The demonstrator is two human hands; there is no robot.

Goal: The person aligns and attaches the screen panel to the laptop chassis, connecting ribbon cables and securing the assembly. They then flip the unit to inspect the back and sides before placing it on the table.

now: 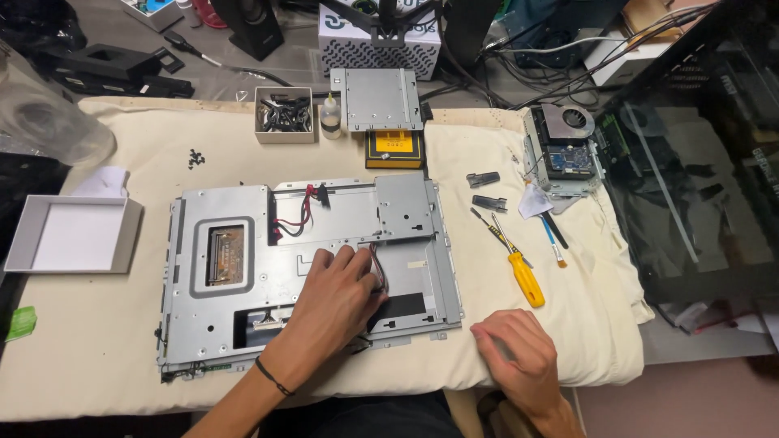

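Observation:
A large grey metal chassis panel lies flat on a cream cloth. My left hand rests on the panel's middle, fingers spread over a bundle of thin wires near a black opening. Whether the fingers pinch the wires is hidden. My right hand lies palm down on the cloth just right of the panel's front corner, holding nothing. Red and black wires run across the panel's upper part.
A yellow-handled screwdriver and thin tools lie right of the panel. A small box of black parts, a small bottle, a metal bracket and a yellow-black part sit behind. A white tray stands left, a dark glass case right.

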